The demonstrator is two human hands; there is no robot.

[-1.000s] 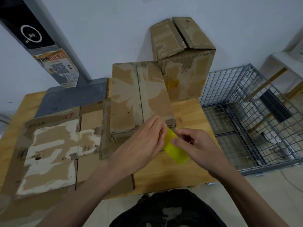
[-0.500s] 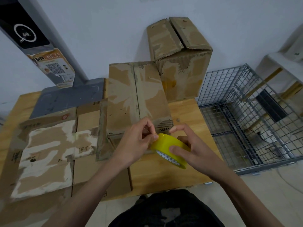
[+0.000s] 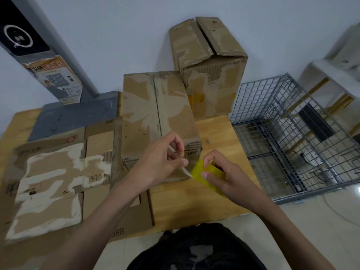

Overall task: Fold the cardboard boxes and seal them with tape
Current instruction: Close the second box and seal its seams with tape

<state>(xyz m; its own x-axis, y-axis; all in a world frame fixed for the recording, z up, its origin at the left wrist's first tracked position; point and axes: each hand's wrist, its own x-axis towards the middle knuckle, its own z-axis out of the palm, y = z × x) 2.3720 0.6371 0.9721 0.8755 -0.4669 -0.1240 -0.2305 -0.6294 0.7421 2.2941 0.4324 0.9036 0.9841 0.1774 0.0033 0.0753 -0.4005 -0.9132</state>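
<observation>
Our left hand [image 3: 155,162] pinches tape [image 3: 182,164] drawn from the right hand's [image 3: 228,172] roll [image 3: 209,175]; box [image 3: 157,115] seam runs toward twelve o'clock.

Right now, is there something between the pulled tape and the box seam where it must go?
Nothing visible. The left hand pinches the tape strip just at the near edge of the box; the right hand holds the roll.

"38B" printed on flat cardboard sheet [image 3: 134,221] — near edge & far edge; poster [image 3: 56,78] txt unreadable.
</observation>
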